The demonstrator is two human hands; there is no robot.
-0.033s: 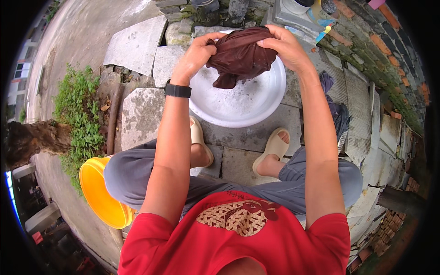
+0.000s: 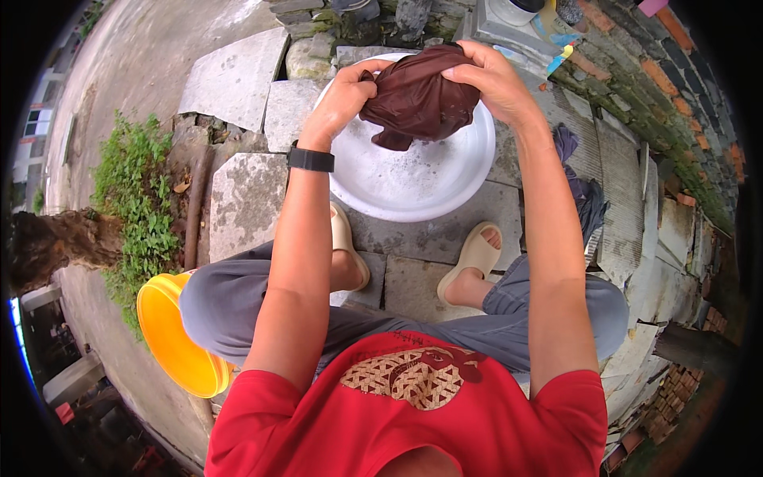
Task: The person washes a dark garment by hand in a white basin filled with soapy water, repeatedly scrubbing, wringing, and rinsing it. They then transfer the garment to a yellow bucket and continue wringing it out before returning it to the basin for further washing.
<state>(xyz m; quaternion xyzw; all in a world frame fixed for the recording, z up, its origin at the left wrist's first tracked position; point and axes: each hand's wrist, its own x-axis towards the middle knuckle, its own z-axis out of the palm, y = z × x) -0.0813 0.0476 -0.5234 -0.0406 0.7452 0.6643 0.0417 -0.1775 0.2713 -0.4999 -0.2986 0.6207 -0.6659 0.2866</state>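
One red shirt (image 2: pixel 278 425), yours, fills the bottom centre of the frame, with your grey trousers (image 2: pixel 230 306) just above it, knees spread left and right. Your forearms (image 2: pixel 298 270) run toward the upper centre, a black band (image 2: pixel 311 158) on the left wrist. Your left hand (image 2: pixel 343 99) grips the brown cloth (image 2: pixel 421 95) at its left side; your right hand (image 2: pixel 494 79) pinches its upper right part, thumb in front. Bunched between them at the upper centre, it is over the white basin (image 2: pixel 469 187), where suds (image 2: pixel 405 171) show; whether its lower end touches them, I cannot tell. Below, mid-frame, your beige slippers (image 2: pixel 342 230) are on grey slabs (image 2: pixel 405 282). Beside your left knee, at lower left, is a yellow bucket (image 2: pixel 175 338). Dark fabric (image 2: pixel 586 199) lies right of centre. Farther out, weeds (image 2: pixel 135 191) grow at left, and a brick wall (image 2: pixel 660 79) curves along the upper right.
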